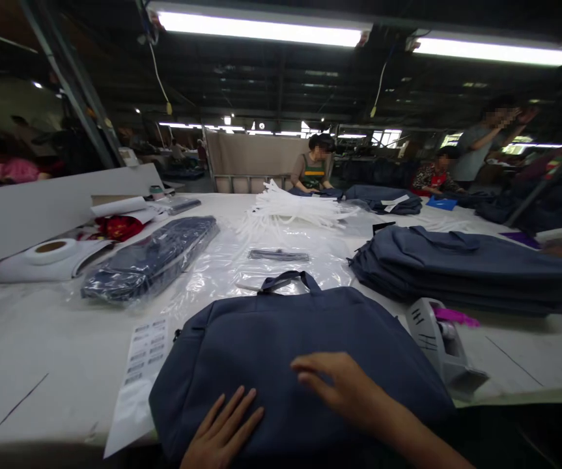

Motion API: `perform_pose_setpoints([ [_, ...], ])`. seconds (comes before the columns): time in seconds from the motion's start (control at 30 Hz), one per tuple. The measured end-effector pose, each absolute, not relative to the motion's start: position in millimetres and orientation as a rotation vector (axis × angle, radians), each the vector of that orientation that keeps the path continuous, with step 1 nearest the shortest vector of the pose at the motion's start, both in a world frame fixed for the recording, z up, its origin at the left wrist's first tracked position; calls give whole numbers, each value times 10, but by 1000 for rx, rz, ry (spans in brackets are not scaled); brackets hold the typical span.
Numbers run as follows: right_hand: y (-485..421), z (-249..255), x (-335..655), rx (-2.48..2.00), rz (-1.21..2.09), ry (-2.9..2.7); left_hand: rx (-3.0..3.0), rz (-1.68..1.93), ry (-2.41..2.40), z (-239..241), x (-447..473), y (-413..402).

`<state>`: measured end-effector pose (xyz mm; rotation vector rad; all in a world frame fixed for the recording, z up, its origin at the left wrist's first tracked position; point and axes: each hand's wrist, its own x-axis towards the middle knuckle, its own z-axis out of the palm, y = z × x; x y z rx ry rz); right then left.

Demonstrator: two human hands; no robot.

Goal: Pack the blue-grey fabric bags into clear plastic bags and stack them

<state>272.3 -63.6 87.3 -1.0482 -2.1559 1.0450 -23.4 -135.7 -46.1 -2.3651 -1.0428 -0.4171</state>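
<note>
A dark blue bag (281, 345) with a carry handle lies flat on the white table (41, 352) right in front of me. My left hand (222, 433) rests flat on its near edge, fingers stretched and slightly apart. My right hand (342, 387) lies on the bag's middle, fingers extended toward the left. Neither hand holds anything.
A sheet of barcode labels (139, 371) lies left of the bag and a tape dispenser (439, 345) right of it. A stack of blue bags (466, 267) is at right, a plastic-wrapped bag (151, 257) at left, clear plastic sheets (271, 260) and white strips (290, 208) beyond. Other people work at the far side.
</note>
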Motion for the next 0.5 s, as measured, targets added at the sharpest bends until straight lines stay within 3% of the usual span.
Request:
perform_pose_setpoints([
  [0.2,473,69,2100,-1046,437,-2251,-2598,-510,-1208,-202,-291,-1362],
  [0.37,620,-457,1999,-1066,438,-2134,-2668,-671,-1953,504,-275,-719],
  [0.5,572,-579,1995,-1042,422,-2043,-2262,-782,-2281,466,-447,354],
])
